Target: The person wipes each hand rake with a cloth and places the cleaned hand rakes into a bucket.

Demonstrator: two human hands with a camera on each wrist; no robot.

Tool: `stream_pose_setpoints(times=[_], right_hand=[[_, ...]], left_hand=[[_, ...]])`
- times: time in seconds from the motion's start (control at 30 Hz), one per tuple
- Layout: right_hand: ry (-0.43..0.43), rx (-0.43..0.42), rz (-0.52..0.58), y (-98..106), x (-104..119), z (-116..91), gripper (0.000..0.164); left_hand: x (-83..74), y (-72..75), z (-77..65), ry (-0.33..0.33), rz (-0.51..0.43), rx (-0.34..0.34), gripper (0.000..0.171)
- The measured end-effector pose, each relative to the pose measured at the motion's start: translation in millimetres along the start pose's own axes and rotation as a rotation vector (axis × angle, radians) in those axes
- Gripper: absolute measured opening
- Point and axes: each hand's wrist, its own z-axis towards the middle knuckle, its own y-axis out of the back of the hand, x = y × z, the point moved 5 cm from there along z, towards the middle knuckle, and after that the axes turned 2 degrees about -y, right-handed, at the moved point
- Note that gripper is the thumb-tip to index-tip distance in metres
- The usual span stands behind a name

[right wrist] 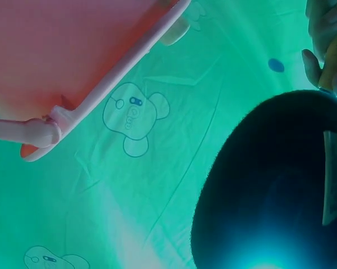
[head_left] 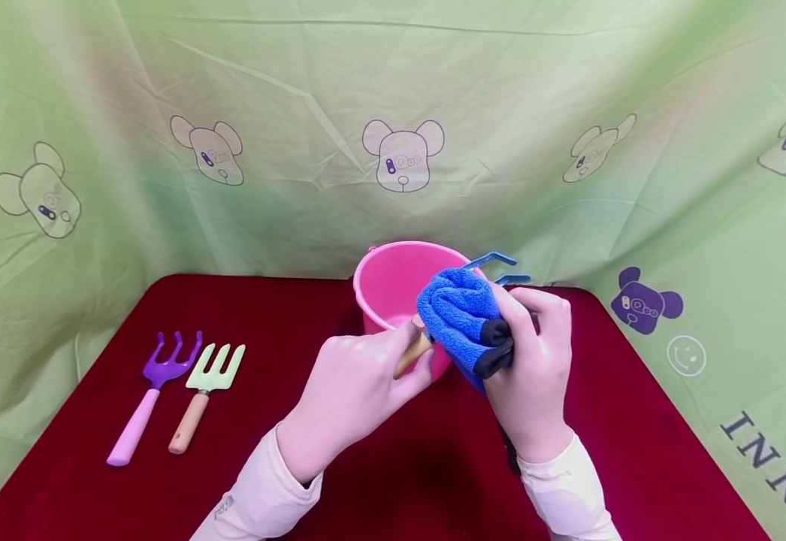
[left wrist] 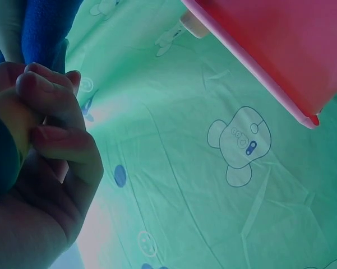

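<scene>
Bucket point(head_left: 393, 279) at the table point(head_left: 285, 338)'s twelve o'clock, curtain point(head_left: 298, 210) behind; over at nine, rake point(head_left: 161, 372) and fork point(head_left: 209, 378) side by side (rake outermost); cloth point(head_left: 457, 312) in the right hand point(head_left: 535, 368), left hand point(head_left: 352, 379) at the cloth's eight.

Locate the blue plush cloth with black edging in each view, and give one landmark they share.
Head: the blue plush cloth with black edging is right of centre, held by the right hand.
Left wrist: the cloth is at upper left, cut off by the top edge.
Right wrist: the cloth fills the lower right, looking nearly black.
Shared landmark: the pink plastic bucket, near centre in head, upper right in left wrist, upper left in right wrist.
</scene>
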Motion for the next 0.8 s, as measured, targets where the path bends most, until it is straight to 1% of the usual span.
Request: stream_pose_setpoints(times=[0.27, 0.8], right_hand=[[-0.001, -0.010, -0.006, 0.2, -1.2, 0.3, 0.034], [0.018, -0.066, -0.004, 0.5, -1.0, 2.0, 0.025]], left_hand=[[-0.7, 0.3, 0.1, -0.005, 0.009, -0.006, 0.018], [-1.0, -0.1, 0.3, -0.008, 0.003, -0.012, 0.017]])
